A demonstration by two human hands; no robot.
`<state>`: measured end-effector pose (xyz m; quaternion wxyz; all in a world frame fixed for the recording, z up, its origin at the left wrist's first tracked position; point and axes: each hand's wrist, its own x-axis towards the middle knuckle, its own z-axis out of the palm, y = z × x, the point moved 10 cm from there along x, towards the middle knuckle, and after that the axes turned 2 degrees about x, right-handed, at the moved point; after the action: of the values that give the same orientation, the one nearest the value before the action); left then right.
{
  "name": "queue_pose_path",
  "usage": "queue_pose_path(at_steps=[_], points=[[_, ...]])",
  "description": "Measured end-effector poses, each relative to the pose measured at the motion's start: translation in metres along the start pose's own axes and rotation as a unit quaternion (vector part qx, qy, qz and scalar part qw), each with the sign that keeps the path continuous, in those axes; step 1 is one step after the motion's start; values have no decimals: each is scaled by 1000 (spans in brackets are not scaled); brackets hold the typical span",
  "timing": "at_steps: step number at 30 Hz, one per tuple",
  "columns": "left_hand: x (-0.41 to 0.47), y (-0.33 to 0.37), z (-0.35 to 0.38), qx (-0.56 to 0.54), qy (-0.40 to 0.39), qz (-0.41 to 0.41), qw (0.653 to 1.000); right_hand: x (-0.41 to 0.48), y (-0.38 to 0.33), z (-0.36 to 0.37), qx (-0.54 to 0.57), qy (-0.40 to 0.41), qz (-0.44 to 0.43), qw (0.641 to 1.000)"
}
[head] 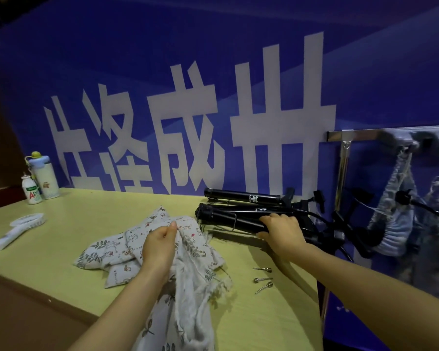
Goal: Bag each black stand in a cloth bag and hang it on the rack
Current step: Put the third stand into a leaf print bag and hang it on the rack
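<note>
Two or three folded black stands (228, 216) lie on the yellow table (81, 211) by the blue wall. My right hand (281, 231) is closed around the nearest stand near its middle. My left hand (160, 244) pinches the edge of a printed cloth bag (188, 282), which hangs toward me off the table. More printed cloth bags (117, 252) lie in a pile under it. A metal rack (360, 135) stands at the right with bagged stands (395, 224) hanging from its hooks.
Two bottles (42, 178) stand at the table's far left corner. A white handheld fan (15, 230) lies at the left edge. Three small metal pins (262, 278) lie near the table's right edge. The blue wall carries large white characters.
</note>
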<state>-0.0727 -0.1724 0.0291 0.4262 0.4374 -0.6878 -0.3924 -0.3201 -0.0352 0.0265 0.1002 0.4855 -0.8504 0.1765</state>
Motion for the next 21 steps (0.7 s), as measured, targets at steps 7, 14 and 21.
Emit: queue_pose_path(at_steps=[7, 14, 21], points=[[-8, 14, -21, 6, 19, 15, 1000, -11, -19, -34, 76, -2, -20, 997], [-7, 9, -68, 12, 66, -50, 996, -46, -74, -98, 7, 103, -170, 980], [-23, 9, -134, 26, 134, -60, 989, -101, -126, -131, -54, 187, -324, 926]])
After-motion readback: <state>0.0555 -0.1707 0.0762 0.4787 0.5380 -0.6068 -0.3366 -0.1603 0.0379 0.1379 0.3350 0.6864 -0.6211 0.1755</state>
